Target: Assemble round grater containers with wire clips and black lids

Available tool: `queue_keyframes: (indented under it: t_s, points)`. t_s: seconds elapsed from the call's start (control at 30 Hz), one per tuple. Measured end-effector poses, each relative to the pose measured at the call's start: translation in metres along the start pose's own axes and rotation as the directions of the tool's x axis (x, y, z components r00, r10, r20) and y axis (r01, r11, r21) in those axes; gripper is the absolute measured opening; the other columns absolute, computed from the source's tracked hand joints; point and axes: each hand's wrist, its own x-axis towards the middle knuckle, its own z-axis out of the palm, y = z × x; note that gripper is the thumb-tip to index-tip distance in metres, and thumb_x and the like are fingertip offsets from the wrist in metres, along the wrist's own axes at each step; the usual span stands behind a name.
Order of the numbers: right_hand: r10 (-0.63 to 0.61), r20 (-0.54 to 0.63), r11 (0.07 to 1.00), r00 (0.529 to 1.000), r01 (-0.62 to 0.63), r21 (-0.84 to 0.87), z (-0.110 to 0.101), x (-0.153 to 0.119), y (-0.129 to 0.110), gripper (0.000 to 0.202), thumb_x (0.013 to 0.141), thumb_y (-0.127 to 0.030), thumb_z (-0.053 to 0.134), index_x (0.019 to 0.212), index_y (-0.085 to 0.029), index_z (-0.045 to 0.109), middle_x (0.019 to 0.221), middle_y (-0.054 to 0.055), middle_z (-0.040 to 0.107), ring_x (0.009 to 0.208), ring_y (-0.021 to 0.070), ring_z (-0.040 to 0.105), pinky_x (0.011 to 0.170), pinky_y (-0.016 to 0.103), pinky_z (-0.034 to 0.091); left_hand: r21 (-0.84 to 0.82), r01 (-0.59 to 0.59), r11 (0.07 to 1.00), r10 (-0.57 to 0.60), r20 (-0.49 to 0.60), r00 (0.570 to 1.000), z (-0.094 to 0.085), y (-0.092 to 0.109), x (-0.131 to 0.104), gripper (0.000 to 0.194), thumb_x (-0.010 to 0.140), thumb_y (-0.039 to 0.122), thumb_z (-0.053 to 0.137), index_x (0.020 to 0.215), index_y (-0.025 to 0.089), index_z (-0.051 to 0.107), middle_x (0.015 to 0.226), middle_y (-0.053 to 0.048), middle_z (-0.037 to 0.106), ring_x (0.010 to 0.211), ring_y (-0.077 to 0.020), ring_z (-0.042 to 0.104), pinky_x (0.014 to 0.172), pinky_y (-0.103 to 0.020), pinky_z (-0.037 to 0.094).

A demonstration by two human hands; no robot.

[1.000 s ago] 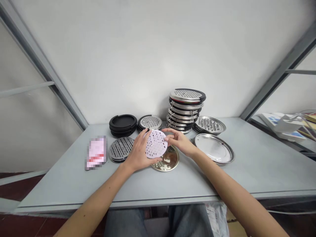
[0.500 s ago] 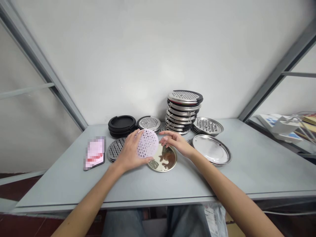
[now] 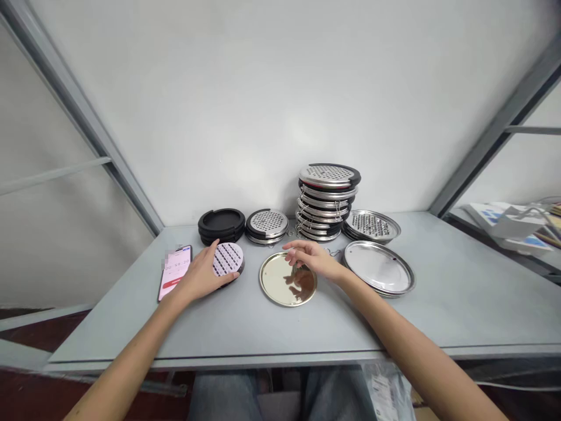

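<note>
My left hand [image 3: 199,272] grips a round grater disc [image 3: 228,259] by its edge, thumb at the near side and fingers at the far side. That disc lies flat over a dark-edged stack at the left of the table; how firmly it rests there I cannot tell. My right hand [image 3: 309,259] hovers above the far right edge of a shiny gold round plate [image 3: 280,275], its fingers loosely bent and apart, holding nothing. The plate's surface mirrors the hand.
Behind stand black rings [image 3: 221,221], a short stack of rimmed graters [image 3: 267,222] and a tall stack of assembled graters [image 3: 329,175]. To the right are steel grater plates [image 3: 372,225] and silver plates [image 3: 379,266]. A phone [image 3: 176,269] lies at left.
My left hand has moved left with the grater disc, from beside the gold plate to the stack, and the disc went from tilted to flat. My right hand has hardly moved.
</note>
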Motion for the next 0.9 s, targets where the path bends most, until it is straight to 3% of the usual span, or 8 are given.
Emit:
queue_keyframes:
  t_s: [0.37, 0.7, 0.77, 0.83, 0.9]
  points:
    - [-0.051, -0.056, 0.999, 0.997, 0.052, 0.009, 0.002, -0.001, -0.005, 0.034, 0.085, -0.044, 0.059, 0.103, -0.016, 0.064, 0.084, 0.005, 0.069, 0.075, 0.0149, 0.063, 0.068, 0.027, 0.051, 0.026, 0.080, 0.996, -0.080, 0.010, 0.997, 0.004, -0.007, 0.000, 0.107, 0.069, 0.075, 0.058, 0.149, 0.012, 0.024, 0.145, -0.020, 0.041, 0.131, -0.0374, 0.043, 0.104, -0.044, 0.038]
    - [-0.059, -0.060, 0.998, 0.996, 0.058, -0.021, 0.002, 0.000, -0.001, 0.033, 0.085, -0.043, 0.059, 0.103, -0.017, 0.065, 0.084, 0.006, 0.069, 0.076, 0.0154, 0.064, 0.068, 0.028, 0.051, 0.063, 0.043, 0.997, -0.045, 0.030, 0.999, 0.003, -0.009, 0.003, 0.105, 0.069, 0.076, 0.057, 0.147, 0.011, 0.029, 0.147, -0.021, 0.037, 0.133, -0.0388, 0.039, 0.107, -0.049, 0.036]
    - [-0.065, -0.058, 0.998, 0.996, 0.064, -0.026, 0.002, 0.000, -0.002, 0.032, 0.085, -0.042, 0.058, 0.103, -0.016, 0.064, 0.084, 0.006, 0.069, 0.075, 0.0155, 0.064, 0.068, 0.028, 0.051, 0.059, 0.028, 0.998, -0.026, -0.032, 0.999, 0.003, -0.007, 0.001, 0.101, 0.069, 0.074, 0.060, 0.145, 0.012, 0.034, 0.147, -0.021, 0.037, 0.133, -0.0397, 0.039, 0.107, -0.051, 0.036]
    - [-0.086, -0.076, 0.995, 0.993, 0.082, -0.052, 0.002, 0.000, -0.002, 0.031, 0.086, -0.041, 0.056, 0.102, -0.016, 0.064, 0.083, 0.006, 0.069, 0.074, 0.0157, 0.064, 0.067, 0.028, 0.051, 0.024, -0.028, 0.999, 0.032, -0.174, 0.984, 0.003, 0.002, -0.003, 0.083, 0.075, 0.065, 0.061, 0.138, 0.014, 0.044, 0.145, -0.018, 0.041, 0.132, -0.0372, 0.042, 0.107, -0.051, 0.036]
    - [-0.128, -0.141, 0.985, 0.982, 0.109, -0.135, 0.002, -0.001, -0.003, 0.028, 0.088, -0.038, 0.053, 0.100, -0.015, 0.064, 0.080, 0.005, 0.069, 0.072, 0.0161, 0.064, 0.067, 0.029, 0.051, -0.033, -0.160, 0.987, 0.137, -0.368, 0.920, 0.002, 0.017, -0.009, 0.053, 0.085, 0.049, 0.057, 0.126, 0.017, 0.055, 0.136, -0.013, 0.051, 0.126, -0.0298, 0.049, 0.107, -0.045, 0.038]
